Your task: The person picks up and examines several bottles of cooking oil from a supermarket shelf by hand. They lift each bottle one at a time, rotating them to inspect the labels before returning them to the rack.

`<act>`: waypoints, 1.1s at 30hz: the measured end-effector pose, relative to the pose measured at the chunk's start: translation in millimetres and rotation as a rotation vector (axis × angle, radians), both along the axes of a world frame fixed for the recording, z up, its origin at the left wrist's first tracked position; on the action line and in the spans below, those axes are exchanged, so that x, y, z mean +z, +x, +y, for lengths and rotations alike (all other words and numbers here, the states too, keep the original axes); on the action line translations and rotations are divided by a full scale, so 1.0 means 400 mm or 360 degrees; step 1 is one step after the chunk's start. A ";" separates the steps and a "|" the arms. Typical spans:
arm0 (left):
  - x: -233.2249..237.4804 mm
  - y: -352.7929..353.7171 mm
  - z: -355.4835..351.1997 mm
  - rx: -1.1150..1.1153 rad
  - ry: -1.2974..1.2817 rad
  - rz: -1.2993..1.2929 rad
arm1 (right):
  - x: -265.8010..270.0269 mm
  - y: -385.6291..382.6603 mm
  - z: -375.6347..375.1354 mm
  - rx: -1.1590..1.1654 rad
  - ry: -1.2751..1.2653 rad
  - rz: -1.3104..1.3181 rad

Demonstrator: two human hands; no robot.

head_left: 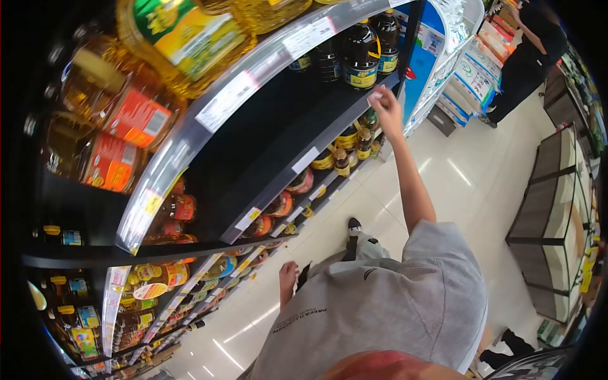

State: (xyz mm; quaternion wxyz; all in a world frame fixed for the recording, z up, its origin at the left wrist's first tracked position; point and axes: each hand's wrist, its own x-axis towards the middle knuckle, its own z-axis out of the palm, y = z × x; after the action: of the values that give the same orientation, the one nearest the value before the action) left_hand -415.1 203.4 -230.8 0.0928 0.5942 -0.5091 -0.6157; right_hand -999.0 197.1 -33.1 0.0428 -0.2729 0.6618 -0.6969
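Note:
My right hand (385, 106) reaches out to the front edge of a dark shelf. Its fingers are pinched at a small white price label (375, 97) on that edge. Just above the fingertips stands a dark oil bottle (361, 56) with a yellow handle and label, and another dark bottle (387, 41) is beside it. Low at my left side, my left hand (289, 277) hangs with its fingers curled in, near the lower shelves. A dark thing (304, 273) shows next to it; I cannot tell whether the hand holds it.
Large bottles of golden oil (183, 44) fill the upper shelf at left. Smaller bottles (342, 161) line the lower shelves. A person in black (529, 60) stands by stacked bags (472, 82). Grey display bins (544, 221) are to the right, across the shiny floor (437, 183).

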 end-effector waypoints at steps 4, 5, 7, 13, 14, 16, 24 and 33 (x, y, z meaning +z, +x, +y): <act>0.088 -0.194 0.024 -0.0312 -0.0300 0.0149 | 0.096 -0.167 -0.075 -0.0063 -0.0044 0.0186; 0.104 -0.218 0.024 -0.0436 -0.0427 0.0091 | 0.094 -0.225 -0.109 -0.0097 -0.0104 0.0336; 0.143 -0.240 0.028 -0.0463 -0.0435 0.0038 | 0.094 -0.298 -0.155 -0.0105 -0.0160 0.0435; 0.104 -0.197 0.008 -0.0307 -0.0576 -0.0287 | 0.085 -0.379 -0.217 0.0256 -0.0294 -0.0020; 0.095 -0.189 0.008 -0.0269 -0.0590 -0.0281 | 0.090 -0.387 -0.223 0.0239 -0.0265 0.0016; 0.099 -0.192 0.018 -0.0217 -0.0611 -0.0278 | 0.104 -0.383 -0.220 0.0306 -0.0223 -0.0053; 0.137 -0.293 0.011 -0.0264 -0.0720 -0.0229 | 0.102 -0.320 -0.202 0.0560 -0.0601 -0.0367; 0.236 -0.358 -0.079 -0.0246 -0.1012 -0.0074 | 0.077 -0.114 -0.104 0.0914 -0.1374 -0.1370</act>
State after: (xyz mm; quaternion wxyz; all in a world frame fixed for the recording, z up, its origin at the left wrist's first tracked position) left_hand -558.2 171.8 -136.4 0.2151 0.5089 -0.7214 -0.4174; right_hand -1044.7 155.3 -2.2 0.3734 -0.1287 0.1491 -0.9065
